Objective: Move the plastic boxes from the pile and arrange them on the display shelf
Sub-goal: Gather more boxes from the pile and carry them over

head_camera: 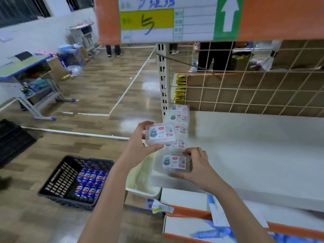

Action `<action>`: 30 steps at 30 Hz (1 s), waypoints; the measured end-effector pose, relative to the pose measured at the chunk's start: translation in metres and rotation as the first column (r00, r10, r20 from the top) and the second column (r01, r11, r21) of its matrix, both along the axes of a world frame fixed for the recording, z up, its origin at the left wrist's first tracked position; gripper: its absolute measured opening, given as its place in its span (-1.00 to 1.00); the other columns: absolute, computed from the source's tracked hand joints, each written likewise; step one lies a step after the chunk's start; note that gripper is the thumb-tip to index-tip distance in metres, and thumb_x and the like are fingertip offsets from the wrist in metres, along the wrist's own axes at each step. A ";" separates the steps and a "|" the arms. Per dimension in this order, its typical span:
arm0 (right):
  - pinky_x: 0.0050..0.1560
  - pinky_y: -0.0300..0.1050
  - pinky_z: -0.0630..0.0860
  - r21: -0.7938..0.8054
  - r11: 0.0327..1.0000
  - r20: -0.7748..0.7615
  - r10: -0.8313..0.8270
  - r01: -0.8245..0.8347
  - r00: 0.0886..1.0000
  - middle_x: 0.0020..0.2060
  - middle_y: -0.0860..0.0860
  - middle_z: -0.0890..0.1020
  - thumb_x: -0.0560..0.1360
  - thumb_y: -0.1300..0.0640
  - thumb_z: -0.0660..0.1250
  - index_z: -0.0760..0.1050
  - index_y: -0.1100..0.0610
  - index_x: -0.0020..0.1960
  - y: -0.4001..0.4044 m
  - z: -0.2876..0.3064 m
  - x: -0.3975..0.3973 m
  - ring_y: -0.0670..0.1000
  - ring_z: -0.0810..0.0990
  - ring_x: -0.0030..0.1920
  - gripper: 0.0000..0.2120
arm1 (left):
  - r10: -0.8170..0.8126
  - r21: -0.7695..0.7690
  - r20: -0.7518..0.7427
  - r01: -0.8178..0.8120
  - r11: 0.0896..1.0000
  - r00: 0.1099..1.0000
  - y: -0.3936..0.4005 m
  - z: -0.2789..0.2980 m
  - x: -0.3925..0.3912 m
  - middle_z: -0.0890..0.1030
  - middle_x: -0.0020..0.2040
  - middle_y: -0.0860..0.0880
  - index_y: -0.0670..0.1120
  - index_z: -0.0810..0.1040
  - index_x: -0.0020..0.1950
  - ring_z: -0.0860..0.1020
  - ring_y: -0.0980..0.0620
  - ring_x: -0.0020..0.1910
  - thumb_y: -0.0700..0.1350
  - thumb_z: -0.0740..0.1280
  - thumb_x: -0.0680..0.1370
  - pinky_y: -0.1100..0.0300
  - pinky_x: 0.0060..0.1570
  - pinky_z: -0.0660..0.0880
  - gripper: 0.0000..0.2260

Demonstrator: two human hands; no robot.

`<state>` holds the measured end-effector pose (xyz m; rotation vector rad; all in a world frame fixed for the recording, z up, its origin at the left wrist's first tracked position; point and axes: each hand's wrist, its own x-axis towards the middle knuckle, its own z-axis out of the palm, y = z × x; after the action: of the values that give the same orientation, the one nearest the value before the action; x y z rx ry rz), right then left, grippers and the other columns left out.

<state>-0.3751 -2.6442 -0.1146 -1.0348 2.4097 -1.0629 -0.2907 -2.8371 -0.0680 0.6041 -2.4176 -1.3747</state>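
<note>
- Left hand (140,142) grips a clear plastic box (160,135), white label with cartoon, above the shelf edge.
- Right hand (197,165) holds a second labelled box (174,163) on the white shelf (254,146), front of the box row (179,118).

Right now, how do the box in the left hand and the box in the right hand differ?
The left hand holds its plastic box raised in the air, clear of the shelf; the right hand holds its plastic box low at the front edge of the display shelf. The left box is over the row of boxes already placed; the right box sits nearest the viewer. Both are clear, with the same white label.
</note>
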 end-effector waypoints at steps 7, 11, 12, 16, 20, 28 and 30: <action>0.17 -0.37 0.19 0.022 0.998 -0.052 -0.060 0.061 0.997 0.07 -0.12 0.23 0.27 -0.16 0.52 0.31 0.04 0.24 -0.005 0.005 0.008 -0.14 0.18 0.13 -0.33 | -0.079 -0.006 -0.007 0.079 0.997 0.997 -0.016 0.001 -0.011 0.53 0.04 0.23 0.18 0.31 0.24 0.51 0.19 -0.03 -0.10 0.54 0.36 0.31 -0.14 0.43 -0.41; 0.24 -0.36 0.19 0.037 0.996 -0.079 -0.082 0.085 0.994 0.09 -0.12 0.22 0.30 -0.07 0.53 0.33 0.03 0.26 -0.007 0.007 0.011 -0.13 0.17 0.16 -0.37 | -0.107 -0.001 -0.016 0.107 0.994 0.994 -0.021 -0.001 -0.016 0.53 0.04 0.25 0.18 0.32 0.23 0.51 0.21 -0.07 -0.10 0.54 0.36 0.37 -0.19 0.41 -0.42; 0.25 -0.36 0.19 0.042 0.995 -0.090 -0.089 0.093 0.992 0.10 -0.13 0.21 0.30 -0.06 0.53 0.33 0.02 0.27 -0.007 0.007 0.012 -0.13 0.17 0.17 -0.37 | -0.114 -0.005 -0.017 0.114 0.993 0.993 -0.022 -0.001 -0.017 0.53 0.04 0.25 0.18 0.32 0.22 0.51 0.22 -0.08 -0.10 0.54 0.36 0.38 -0.20 0.40 -0.42; 0.23 -0.36 0.19 0.073 0.992 -0.106 -0.099 0.107 0.989 0.09 -0.14 0.20 0.33 -0.05 0.51 0.31 0.00 0.30 -0.008 0.009 0.013 -0.14 0.16 0.17 -0.37 | -0.140 -0.012 0.002 0.140 0.990 0.990 -0.026 -0.002 -0.023 0.53 0.04 0.23 0.21 0.31 0.21 0.52 0.21 -0.08 -0.09 0.54 0.36 0.38 -0.21 0.41 -0.43; 0.22 -0.37 0.18 0.086 0.990 -0.097 -0.108 0.116 0.989 0.10 -0.14 0.20 0.34 -0.05 0.50 0.30 -0.01 0.33 -0.008 0.009 0.014 -0.16 0.14 0.15 -0.36 | -0.171 -0.005 0.010 0.171 0.985 0.985 -0.025 -0.003 -0.029 0.53 0.04 0.22 0.18 0.31 0.22 0.52 0.23 -0.05 -0.08 0.54 0.36 0.33 -0.16 0.43 -0.44; 0.26 -0.28 0.25 0.116 0.992 0.001 -0.047 0.047 0.999 0.18 -0.13 0.30 0.43 -0.04 0.43 0.29 -0.05 0.37 0.014 0.024 -0.006 -0.13 0.26 0.19 -0.43 | -0.267 -0.052 0.026 0.268 0.962 0.963 -0.020 -0.002 -0.056 0.51 0.08 0.13 0.08 0.33 0.25 0.50 0.23 -0.08 -0.07 0.53 0.37 0.37 -0.20 0.49 -0.45; 0.18 -0.28 0.33 0.127 0.988 0.009 -0.092 0.090 0.996 0.14 -0.13 0.35 0.46 -0.01 0.40 0.32 -0.04 0.36 0.025 0.029 -0.023 -0.12 0.34 0.11 -0.49 | -0.299 -0.116 0.046 0.303 0.946 0.953 -0.016 -0.002 -0.069 0.46 0.15 0.09 0.05 0.35 0.27 0.48 0.20 -0.06 -0.04 0.53 0.38 0.30 -0.24 0.49 -0.45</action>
<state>-0.3980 -2.6190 -0.0860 -0.8794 2.4973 -0.9286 -0.3599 -2.8531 -0.0699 0.2296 -2.6781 -1.3192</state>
